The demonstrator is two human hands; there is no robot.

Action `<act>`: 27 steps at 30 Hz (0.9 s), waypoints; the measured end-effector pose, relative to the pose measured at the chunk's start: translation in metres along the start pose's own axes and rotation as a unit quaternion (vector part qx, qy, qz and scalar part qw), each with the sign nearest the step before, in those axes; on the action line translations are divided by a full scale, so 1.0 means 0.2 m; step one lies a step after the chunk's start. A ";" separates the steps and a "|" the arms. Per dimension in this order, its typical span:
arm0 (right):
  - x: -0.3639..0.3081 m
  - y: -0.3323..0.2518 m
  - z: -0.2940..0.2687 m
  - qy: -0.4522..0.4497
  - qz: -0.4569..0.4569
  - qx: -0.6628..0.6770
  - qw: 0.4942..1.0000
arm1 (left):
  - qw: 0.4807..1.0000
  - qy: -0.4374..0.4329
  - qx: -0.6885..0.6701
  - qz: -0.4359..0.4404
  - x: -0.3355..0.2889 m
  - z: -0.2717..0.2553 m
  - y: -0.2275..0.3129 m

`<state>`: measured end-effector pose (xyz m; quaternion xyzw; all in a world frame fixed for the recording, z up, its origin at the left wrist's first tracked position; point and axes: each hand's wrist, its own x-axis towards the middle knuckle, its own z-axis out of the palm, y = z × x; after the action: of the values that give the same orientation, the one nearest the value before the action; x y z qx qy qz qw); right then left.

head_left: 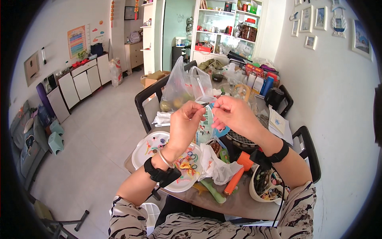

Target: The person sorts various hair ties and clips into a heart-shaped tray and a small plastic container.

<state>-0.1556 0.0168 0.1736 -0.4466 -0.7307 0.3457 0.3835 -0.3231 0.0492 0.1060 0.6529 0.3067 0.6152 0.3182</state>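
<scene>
Small dark item (pixel 205 104): short, narrow, near-black, lying slightly aslant; too small in view for its kind or surface detail to be told. It is raised above the counter (pixel 242 202), near the centre of view.
Left hand (pixel 188 115): thumb and index finger pinch the item; the hand lies toward 8 o'clock from it.
Right hand (pixel 232 113): toward 4 o'clock from the item, thumb and fingers drawn in close beside its other end; whether they grip it cannot be told.
White tray (pixel 139 161): at 7 o'clock from the item, scattered with small coloured bands and rings, with a yellow piece among them.
White crumpled sheet (pixel 219 167): at 6 o'clock, just beside the tray.
Orange cylinder (pixel 234 181): between 5 and 6 o'clock, lying aslant.
Pale bowl (pixel 253 192): at 5 o'clock, partly behind the right forearm, holding dark and multicoloured pieces.
Clear plastic bag (pixel 175 85): at 10 o'clock, standing on the counter, with rounded, yellowish-green contents.
</scene>
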 end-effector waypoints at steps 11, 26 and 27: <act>0.04 0.06 -0.04 -0.008 0.017 0.041 0.999 | 0.989 0.001 0.121 0.087 -0.03 0.04 0.01; 0.00 0.04 -0.02 -0.010 0.033 0.038 0.999 | 0.998 0.020 0.045 0.040 -0.02 0.03 -0.05; 0.01 0.04 -0.02 -0.014 0.033 0.037 0.999 | 0.998 0.020 0.044 0.039 -0.02 0.03 -0.05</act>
<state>-0.1488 0.0217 0.1682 -0.4509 -0.7075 0.3913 0.3783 -0.3168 0.0520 0.0957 0.6653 0.3142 0.6261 0.2582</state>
